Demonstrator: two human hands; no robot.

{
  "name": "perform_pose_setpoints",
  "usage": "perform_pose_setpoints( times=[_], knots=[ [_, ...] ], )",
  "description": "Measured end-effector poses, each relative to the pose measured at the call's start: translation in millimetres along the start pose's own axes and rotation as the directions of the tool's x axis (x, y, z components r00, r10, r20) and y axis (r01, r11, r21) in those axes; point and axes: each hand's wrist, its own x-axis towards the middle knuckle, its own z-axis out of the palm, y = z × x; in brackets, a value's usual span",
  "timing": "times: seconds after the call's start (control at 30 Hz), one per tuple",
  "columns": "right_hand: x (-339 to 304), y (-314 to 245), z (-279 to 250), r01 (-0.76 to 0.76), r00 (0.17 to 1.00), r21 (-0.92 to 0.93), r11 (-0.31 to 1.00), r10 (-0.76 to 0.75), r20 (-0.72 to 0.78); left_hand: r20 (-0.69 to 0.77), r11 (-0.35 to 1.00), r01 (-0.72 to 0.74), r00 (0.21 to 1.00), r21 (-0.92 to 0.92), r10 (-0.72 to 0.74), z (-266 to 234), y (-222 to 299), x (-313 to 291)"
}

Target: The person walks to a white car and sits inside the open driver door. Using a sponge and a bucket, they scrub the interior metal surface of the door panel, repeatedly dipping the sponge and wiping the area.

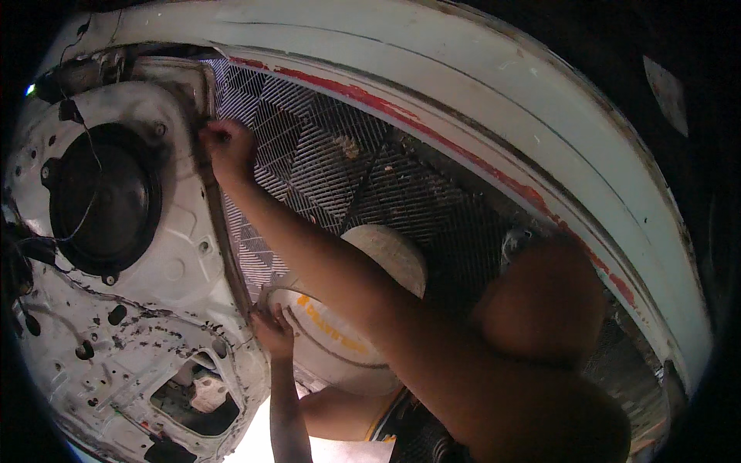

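A stripped white car door stands on the left, its inner metal bare. A round black speaker sits in its upper part. At the door's upper edge is my right hand, its fingers curled together in a pinch. Whatever lies between them is hidden or too small to name. Lower on the same edge, my left hand has its fingers bent against the metal; what they grip does not show. A narrow dark line runs along the edge between both hands. My right forearm crosses over a white tub with orange lettering.
A pale car body panel with a chipped red band curves across the top and right. Beyond the tub lies a pale rounded thing. Ridged dark floor tiles lie below. Loose wires hang over the door.
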Motion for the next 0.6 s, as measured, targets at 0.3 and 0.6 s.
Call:
perform_pose_setpoints(
  times=[0.3, 0.6],
  knots=[
    [106.0, -23.4, 28.3, 0.322, 0.939, 0.000, 0.947, -0.320, 0.129, 0.017, 0.989, 0.100, 0.995, -0.106, -0.099, -11.4, 49.0, 17.5],
    [57.5, -7.2, 14.2, 0.143, 0.989, -0.014, 0.990, -0.142, 0.035, 0.048, 0.995, 0.091, 0.995, -0.040, -0.089, -2.3, 10.7, -0.3]
  ],
)
